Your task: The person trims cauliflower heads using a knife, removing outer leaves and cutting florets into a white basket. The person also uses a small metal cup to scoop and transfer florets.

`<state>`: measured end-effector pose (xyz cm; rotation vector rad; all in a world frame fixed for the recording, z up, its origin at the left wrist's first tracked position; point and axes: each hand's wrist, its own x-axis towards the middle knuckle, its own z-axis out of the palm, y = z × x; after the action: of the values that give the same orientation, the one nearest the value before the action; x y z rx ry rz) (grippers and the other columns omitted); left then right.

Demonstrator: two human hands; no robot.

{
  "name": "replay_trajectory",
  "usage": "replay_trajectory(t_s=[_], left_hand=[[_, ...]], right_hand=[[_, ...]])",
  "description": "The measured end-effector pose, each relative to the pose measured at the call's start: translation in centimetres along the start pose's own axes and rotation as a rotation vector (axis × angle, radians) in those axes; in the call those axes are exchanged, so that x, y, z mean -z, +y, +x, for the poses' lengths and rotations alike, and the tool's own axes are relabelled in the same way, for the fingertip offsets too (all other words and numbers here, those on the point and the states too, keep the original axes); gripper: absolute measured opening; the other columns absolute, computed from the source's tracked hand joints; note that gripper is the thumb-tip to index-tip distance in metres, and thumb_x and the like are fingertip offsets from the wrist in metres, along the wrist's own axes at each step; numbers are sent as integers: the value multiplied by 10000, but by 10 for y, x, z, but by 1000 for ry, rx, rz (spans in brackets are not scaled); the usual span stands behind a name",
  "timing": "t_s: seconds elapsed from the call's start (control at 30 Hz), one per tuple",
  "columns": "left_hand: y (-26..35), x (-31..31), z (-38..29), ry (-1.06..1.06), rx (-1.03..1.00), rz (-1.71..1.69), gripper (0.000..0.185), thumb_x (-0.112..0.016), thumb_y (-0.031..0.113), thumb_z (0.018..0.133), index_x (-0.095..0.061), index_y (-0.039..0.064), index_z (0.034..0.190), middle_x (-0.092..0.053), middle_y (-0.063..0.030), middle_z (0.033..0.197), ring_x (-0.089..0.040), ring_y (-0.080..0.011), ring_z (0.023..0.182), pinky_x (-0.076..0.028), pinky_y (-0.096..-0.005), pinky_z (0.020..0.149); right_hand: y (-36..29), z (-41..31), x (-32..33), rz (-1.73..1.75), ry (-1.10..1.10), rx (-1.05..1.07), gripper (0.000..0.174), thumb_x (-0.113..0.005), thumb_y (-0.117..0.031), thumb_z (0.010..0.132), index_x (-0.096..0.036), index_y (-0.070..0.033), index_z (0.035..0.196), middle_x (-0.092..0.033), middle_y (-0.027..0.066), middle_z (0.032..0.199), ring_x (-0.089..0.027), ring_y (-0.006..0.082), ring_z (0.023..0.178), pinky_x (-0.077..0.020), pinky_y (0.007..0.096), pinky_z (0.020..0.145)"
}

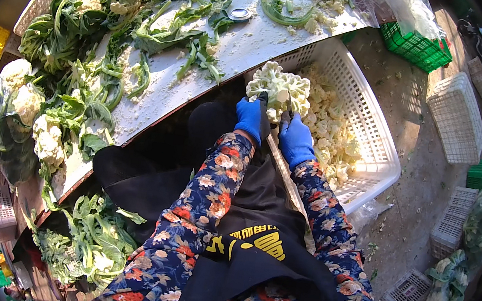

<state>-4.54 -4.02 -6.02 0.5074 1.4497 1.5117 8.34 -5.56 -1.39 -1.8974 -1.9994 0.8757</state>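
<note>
My left hand (253, 118), in a blue and black glove, grips a head of cauliflower (272, 84) from its near side. The cut stem faces up toward me, with leaves stripped off. In my right hand (294, 137), gloved alike, is a knife (290, 102); its dark blade lies against the florets right of the stem, and the tip is hard to make out. Both hands are over the left rim of a white plastic crate (383, 146). Loose cauliflower florets (332, 130) fill much of the crate's bottom.
A white table (171, 91) at left bears trimmed leaves (169, 38), whole cauliflowers (48, 139) and a round metal lid (239, 14). Bagged cauliflowers (15, 116) sit at its far left. More leaves (92, 240) lie below the table. Crates (457, 117) and a green basket (414, 47) stand on the floor.
</note>
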Motion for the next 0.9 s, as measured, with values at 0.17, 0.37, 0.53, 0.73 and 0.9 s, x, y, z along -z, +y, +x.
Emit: replay_trajectory(t_s=[0.17,0.37,0.53,0.73,0.9], left_hand=[[21,4,-8,-12,176,-201,167,-649,102,868,-629,63,1028,-656,-41,890,-594,-156,740,-480,-315,640],[12,-9,-5,86,191,-192,139,-650,109,873,-621,55,997,-645,-34,849,-575,-158,684,-467,-331,600],[11,-2,-1,53,153,-105,141,-626,186,887,-642,96,995,-659,-35,856,-615,-172,714,-487,-324,621],[3,-16,2,54,62,-116,184,-650,113,856,-621,5,1003,-656,-68,870,-591,-169,709,-483,-333,616],[29,-7,-20,40,179,-211,203,-681,123,841,-630,5,998,-661,-65,888,-602,-167,729,-486,-315,647]], right_hand=[[7,17,30,593,-429,25,453,-433,-409,955,-537,32,948,-611,176,726,-645,275,620,-513,434,559],[-1,-2,-1,114,7,-30,467,-382,-398,972,-539,36,1047,-614,331,919,-578,498,898,-463,525,809],[-6,13,45,728,-497,-262,473,-412,-450,963,-536,2,895,-563,72,665,-555,180,492,-430,315,408],[8,4,21,594,-254,-192,473,-425,-497,953,-536,-41,889,-562,77,630,-539,220,465,-444,357,449],[17,2,10,-140,-24,105,418,-365,-413,980,-503,-24,1046,-649,261,832,-632,437,801,-493,522,710]])
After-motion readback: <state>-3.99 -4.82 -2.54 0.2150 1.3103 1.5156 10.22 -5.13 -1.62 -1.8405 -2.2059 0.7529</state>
